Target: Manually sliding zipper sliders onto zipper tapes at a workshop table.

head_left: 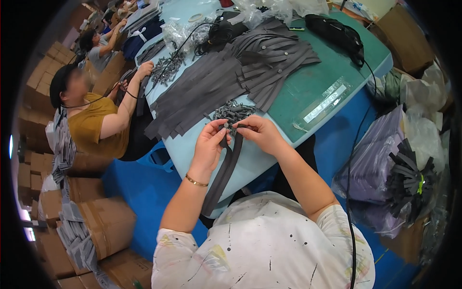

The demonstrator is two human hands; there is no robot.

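grey strap [224,174] pinched in left-hand grip [211,143] and right-hand grip [263,136]; white label [325,103] unreadable.

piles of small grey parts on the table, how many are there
2: the near pile just beyond the left hand and right hand, the far pile beside the co-worker's hand. Others may hide under the grey strips.

Blk pouch [333,36] on grn mat [332,65]; brn ctns [108,224] lt; prpl bundle [373,156] rt.
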